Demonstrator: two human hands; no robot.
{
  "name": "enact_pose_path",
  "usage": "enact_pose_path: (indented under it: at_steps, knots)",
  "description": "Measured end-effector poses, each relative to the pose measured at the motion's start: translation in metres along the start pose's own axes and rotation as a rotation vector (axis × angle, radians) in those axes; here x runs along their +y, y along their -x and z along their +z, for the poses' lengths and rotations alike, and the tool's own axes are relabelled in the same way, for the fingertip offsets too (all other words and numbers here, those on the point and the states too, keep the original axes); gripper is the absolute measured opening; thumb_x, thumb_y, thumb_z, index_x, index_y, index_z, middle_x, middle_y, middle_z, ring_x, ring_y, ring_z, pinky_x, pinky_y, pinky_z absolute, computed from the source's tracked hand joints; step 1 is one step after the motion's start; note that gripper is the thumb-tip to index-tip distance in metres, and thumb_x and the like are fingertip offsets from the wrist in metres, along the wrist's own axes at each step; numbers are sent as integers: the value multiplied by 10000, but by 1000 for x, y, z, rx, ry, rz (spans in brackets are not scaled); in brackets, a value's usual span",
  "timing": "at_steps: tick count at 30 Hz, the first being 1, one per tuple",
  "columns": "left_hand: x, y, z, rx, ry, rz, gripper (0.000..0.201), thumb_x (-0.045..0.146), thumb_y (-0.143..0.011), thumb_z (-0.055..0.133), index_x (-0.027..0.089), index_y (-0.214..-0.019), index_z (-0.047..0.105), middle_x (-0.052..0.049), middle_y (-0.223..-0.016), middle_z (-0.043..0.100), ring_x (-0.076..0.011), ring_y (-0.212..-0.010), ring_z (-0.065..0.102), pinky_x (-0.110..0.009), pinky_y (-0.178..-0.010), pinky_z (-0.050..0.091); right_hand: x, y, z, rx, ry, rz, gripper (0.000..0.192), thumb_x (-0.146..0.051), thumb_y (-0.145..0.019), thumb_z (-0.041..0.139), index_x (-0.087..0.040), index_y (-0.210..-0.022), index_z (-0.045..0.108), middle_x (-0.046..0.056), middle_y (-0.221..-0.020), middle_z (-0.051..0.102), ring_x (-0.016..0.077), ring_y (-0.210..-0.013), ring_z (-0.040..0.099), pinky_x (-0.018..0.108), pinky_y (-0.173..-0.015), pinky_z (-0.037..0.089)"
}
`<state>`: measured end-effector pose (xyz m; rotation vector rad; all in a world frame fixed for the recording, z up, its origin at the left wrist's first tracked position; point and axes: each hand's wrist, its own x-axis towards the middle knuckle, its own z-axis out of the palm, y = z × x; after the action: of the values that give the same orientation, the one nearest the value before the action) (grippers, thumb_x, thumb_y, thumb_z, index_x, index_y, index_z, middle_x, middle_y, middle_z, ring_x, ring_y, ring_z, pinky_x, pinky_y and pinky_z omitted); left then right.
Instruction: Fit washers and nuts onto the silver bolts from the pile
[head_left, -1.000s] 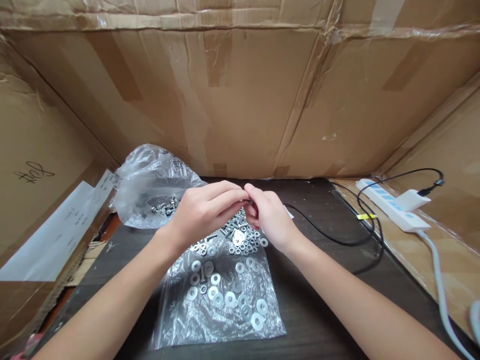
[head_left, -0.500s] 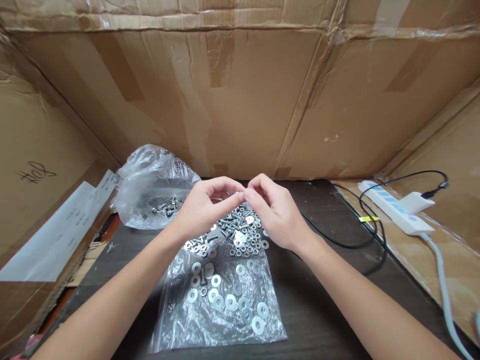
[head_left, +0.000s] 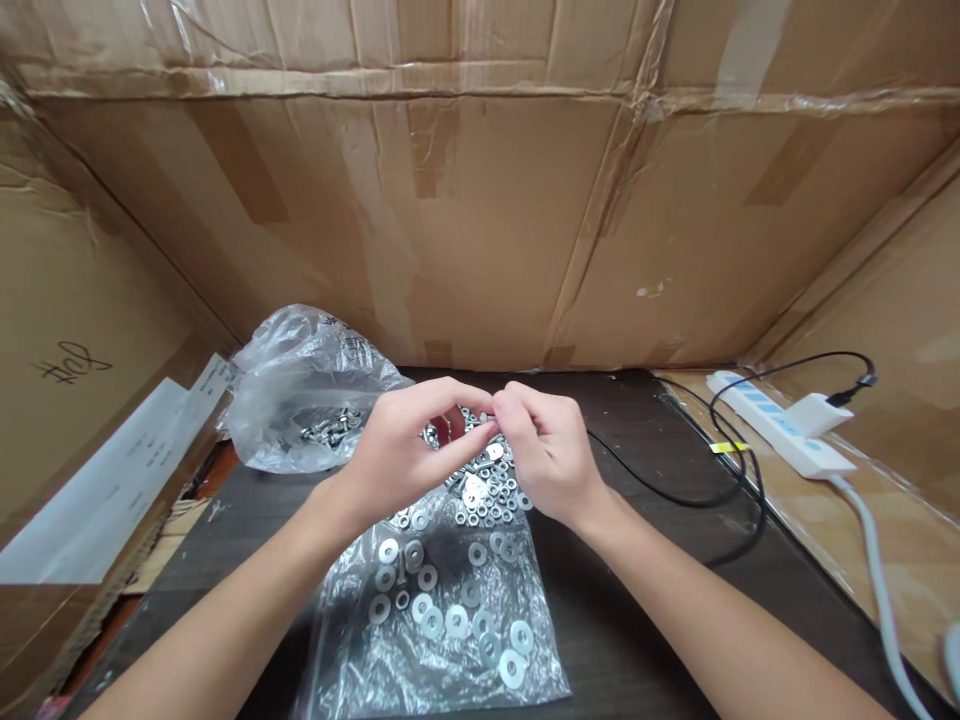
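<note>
My left hand (head_left: 416, 440) and my right hand (head_left: 551, 450) meet at the fingertips above the hardware, both closed in a pinch. Whatever sits between the fingertips is too small and too covered to name. Beneath them lies a pile of metal nuts (head_left: 493, 498), bolts and washers, partly hidden by my left hand. A clear plastic zip bag (head_left: 360, 665) lies flat under the pile, with several flat washers (head_left: 457, 621) spread over its near part.
A crumpled clear bag (head_left: 289, 345) with bolts (head_left: 334, 428) stands at the back left. On the right are a white power strip (head_left: 780, 425) with a plugged-in adapter and a looping black cable (head_left: 652, 494). Cardboard walls (head_left: 480, 230) enclose the dark table (head_left: 622, 620).
The view has tilted up slightly, so the scene sits lower. My hands stay joined at the fingertips, with the right fingers curled in more tightly.
</note>
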<state>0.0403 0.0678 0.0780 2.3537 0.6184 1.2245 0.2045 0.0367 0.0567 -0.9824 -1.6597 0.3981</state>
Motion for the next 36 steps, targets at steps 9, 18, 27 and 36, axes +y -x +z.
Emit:
enact_pose_path:
  at_steps: [9, 18, 27, 36]
  knots:
    - [-20, 1, -11, 6, -554, 534, 89, 156, -915, 634, 157, -1001, 657, -33, -892, 737, -136, -741, 675, -234, -647, 522, -10, -4, 12, -180, -615, 764, 480, -475, -919, 461, -230, -551, 272, -83, -447, 216, 75, -380, 244, 242, -404, 192]
    - [-7, -1, -6, -14, -227, 129, 57, 192, -896, 641, 174, -921, 689, -9, -817, 708, -99, -636, 614, -214, -600, 491, -6, -3, 5, -196, -321, 634, 591, -587, -973, 298, -206, -525, 354, -41, -465, 326, 91, -440, 314, 256, -455, 252]
    - [-15, -5, -9, -367, 823, -719, 246, 384, -794, 698, 166, -707, 624, 49, -541, 404, -70, -473, 319, -195, -421, 276, -7, -11, -23, -132, 332, -287, 157, -332, -900, 528, -186, -844, 511, 17, -761, 533, 138, -647, 478, 272, -580, 388]
    - [-5, -3, -9, -398, 856, -703, 262, 406, -794, 730, 160, -756, 650, 46, -551, 405, -70, -498, 328, -199, -445, 252, -9, -7, -18, -32, 419, -526, 173, -224, -842, 537, -199, -688, 465, -7, -603, 453, 129, -544, 398, 282, -508, 311]
